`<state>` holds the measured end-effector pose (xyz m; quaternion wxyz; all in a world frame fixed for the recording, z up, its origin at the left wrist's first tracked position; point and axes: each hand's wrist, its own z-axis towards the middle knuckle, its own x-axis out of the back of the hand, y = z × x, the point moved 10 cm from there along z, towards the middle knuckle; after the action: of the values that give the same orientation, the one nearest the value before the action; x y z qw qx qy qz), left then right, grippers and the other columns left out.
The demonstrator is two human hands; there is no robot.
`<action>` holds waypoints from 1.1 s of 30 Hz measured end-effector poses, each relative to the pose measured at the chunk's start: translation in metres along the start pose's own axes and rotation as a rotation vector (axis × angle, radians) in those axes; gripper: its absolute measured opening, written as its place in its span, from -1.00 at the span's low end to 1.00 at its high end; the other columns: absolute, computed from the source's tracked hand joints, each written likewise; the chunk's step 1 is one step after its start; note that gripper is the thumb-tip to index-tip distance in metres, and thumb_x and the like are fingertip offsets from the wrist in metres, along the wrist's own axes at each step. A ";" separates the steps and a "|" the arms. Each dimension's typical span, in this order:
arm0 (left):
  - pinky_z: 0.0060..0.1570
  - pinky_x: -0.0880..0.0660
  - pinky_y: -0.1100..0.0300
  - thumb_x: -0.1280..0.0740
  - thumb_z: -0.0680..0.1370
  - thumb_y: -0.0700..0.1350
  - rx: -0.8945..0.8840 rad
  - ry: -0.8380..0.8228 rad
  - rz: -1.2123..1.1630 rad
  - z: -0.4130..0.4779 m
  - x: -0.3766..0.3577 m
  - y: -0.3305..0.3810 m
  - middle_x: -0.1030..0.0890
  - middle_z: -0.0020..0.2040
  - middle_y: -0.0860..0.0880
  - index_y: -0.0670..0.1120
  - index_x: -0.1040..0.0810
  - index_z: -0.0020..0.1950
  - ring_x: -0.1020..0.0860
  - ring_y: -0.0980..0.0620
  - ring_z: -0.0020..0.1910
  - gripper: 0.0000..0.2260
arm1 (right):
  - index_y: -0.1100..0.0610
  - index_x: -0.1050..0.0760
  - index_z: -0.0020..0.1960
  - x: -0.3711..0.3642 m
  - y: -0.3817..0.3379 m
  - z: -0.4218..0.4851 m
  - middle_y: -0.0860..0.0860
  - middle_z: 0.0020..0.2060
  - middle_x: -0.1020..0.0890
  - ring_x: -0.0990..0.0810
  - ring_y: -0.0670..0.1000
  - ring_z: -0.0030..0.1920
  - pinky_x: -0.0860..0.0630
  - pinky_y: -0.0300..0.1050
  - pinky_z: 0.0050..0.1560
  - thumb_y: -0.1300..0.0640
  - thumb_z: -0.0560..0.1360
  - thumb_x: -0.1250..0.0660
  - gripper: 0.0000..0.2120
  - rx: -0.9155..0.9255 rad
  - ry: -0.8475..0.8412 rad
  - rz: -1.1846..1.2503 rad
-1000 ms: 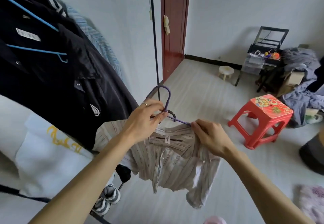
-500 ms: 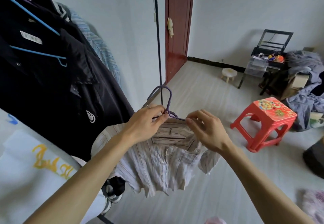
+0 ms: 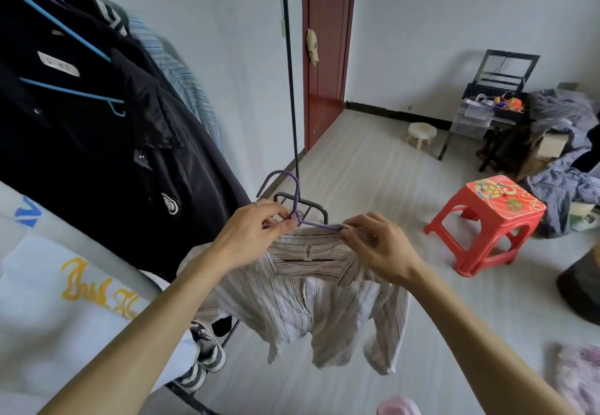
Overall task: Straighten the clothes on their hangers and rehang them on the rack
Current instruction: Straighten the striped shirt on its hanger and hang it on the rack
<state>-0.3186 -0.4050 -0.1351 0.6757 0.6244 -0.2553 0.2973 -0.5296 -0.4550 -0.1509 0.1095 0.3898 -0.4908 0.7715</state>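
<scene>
Striped shirt (image 3: 311, 297): on purple hanger (image 3: 293, 200), held in mid-air beside the rack pole (image 3: 290, 67) (black jacket (image 3: 107, 142) hangs left). Left hand (image 3: 251, 234) pinches hanger neck; right hand (image 3: 376, 247) pinches hanger arm at collar.

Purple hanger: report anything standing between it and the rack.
Nothing visible blocks it. The left hand pinches the purple hanger at its neck, the right hand its arm; the rack pole stands just beyond. The rail is out of view above.
</scene>
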 end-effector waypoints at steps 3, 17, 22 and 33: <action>0.00 -0.48 0.25 -0.28 0.50 0.24 0.004 0.039 -0.048 -0.003 0.003 -0.006 -0.59 -0.02 0.20 0.16 -0.58 -0.04 -0.60 0.24 -0.01 -0.80 | -0.07 -0.64 0.08 -0.003 0.002 0.004 -0.13 -0.03 -0.60 -0.53 -0.16 -0.07 -0.38 -0.34 -0.07 -0.15 0.58 -0.22 -0.72 -0.042 -0.111 0.045; -0.02 -0.50 0.27 -0.32 0.58 0.02 0.136 0.476 0.004 -0.052 0.125 -0.041 -0.62 -0.02 0.16 0.19 -0.56 -0.03 -0.59 0.27 -0.04 -0.94 | 0.12 -0.43 -0.19 -0.062 -0.127 0.049 -0.07 -0.33 -0.42 -0.39 -0.10 -0.29 -0.33 -0.07 -0.19 -0.13 0.56 -0.27 -0.67 0.237 -0.537 0.303; 0.13 -0.43 0.19 -0.29 0.55 -0.03 0.128 0.803 0.497 -0.110 0.228 -0.017 -0.52 0.19 0.08 0.04 -0.59 0.14 -0.50 0.08 0.15 -0.80 | 0.10 -0.38 -0.25 -0.073 -0.224 0.078 -0.11 -0.38 -0.35 -0.33 -0.12 -0.32 -0.28 -0.17 -0.23 -0.06 0.59 -0.29 -0.68 0.359 -0.581 0.429; 0.45 -0.16 -0.03 -0.26 0.43 -0.26 0.578 1.151 0.581 -0.187 0.393 0.002 -0.09 0.57 -0.10 0.01 -0.27 0.51 -0.13 -0.18 0.50 -0.36 | 0.12 -0.35 -0.17 -0.051 -0.438 0.154 0.01 -0.31 -0.40 -0.38 -0.02 -0.30 -0.31 -0.11 -0.28 -0.02 0.59 -0.22 -0.75 0.533 -0.341 0.519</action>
<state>-0.0523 -0.1867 0.1307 0.4038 0.4289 0.0753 0.8046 -0.1782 -0.3572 0.1403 -0.2766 0.3898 -0.3669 0.7981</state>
